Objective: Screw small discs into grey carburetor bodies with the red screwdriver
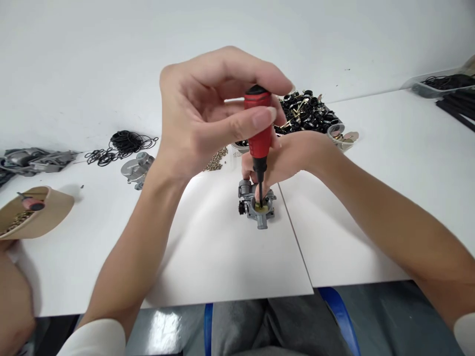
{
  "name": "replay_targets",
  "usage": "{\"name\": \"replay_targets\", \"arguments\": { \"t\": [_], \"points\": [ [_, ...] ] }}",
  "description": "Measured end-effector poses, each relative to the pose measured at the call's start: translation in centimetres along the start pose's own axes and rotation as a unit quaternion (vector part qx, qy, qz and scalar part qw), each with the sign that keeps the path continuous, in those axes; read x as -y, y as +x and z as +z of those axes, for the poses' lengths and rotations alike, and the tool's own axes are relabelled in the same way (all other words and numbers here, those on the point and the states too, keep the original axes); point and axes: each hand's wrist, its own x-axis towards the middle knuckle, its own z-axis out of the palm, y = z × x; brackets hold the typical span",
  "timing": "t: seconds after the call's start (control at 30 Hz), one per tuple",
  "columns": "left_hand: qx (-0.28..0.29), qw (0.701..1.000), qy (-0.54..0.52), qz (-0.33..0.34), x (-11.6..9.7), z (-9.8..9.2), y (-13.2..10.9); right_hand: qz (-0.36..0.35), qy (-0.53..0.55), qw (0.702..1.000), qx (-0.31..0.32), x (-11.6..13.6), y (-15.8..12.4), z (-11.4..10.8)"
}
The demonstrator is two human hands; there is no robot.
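Observation:
My left hand (200,106) is closed round the red and black handle of a screwdriver (259,133), held upright. Its dark shaft points down into the brass-coloured centre of a small grey metal part (257,203) standing on the white table (208,257). My right hand (285,160) lies behind the part with fingers curled against its back, steadying it. The fingertips of that hand are partly hidden by the screwdriver.
A pile of black rubber rings (124,145) and a second grey part (136,169) lie left. Small brass screws (216,159) and a heap of black and brass pieces (308,114) sit behind. A tan bowl (39,212) is far left, trays (441,81) far right.

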Motion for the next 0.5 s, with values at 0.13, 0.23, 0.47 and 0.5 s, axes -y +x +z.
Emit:
{"name": "replay_targets", "arguments": {
  "t": [0.13, 0.23, 0.47, 0.5],
  "points": [
    [-0.013, 0.99, 0.143, 0.008, -0.8, 0.5, 0.06, -0.047, -0.038, 0.996, 0.064, 0.21, -0.23, -0.49],
    [-0.025, 0.982, 0.185, 0.032, -0.91, 0.57, 0.09, -0.067, -0.027, 0.995, 0.069, 0.2, -0.25, -0.44],
    [-0.023, 0.993, 0.116, 0.027, -0.34, 0.1, -0.15, -0.05, -0.038, 0.996, 0.063, 0.48, -0.63, -0.58],
    [-0.026, 0.994, 0.099, 0.024, -0.42, 0.2, -0.15, -0.05, -0.043, 0.996, 0.065, 0.47, -0.57, -0.6]
  ]
}}
